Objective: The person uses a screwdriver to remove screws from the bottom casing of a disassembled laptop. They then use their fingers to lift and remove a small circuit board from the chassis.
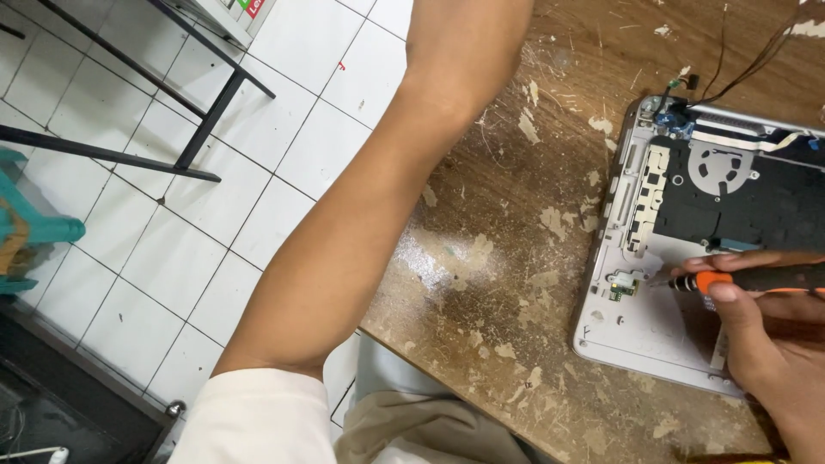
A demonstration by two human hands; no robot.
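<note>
An opened laptop base [640, 331] with a white shell and a black inner board lies on the worn wooden table at the right. My right hand [769, 335] grips a black and orange screwdriver [748, 279], its tip resting near a small green circuit piece [625, 286] in the lower left of the shell. My left forearm [361, 223] stretches up over the table's left edge, and the hand itself is out of frame at the top.
The wooden table [498, 258] has a scratched, peeling surface. Thin wires [730, 60] trail from the laptop's top corner. A white tiled floor [206, 215] lies to the left, with a black metal frame [198, 129] and a teal stool [34, 228].
</note>
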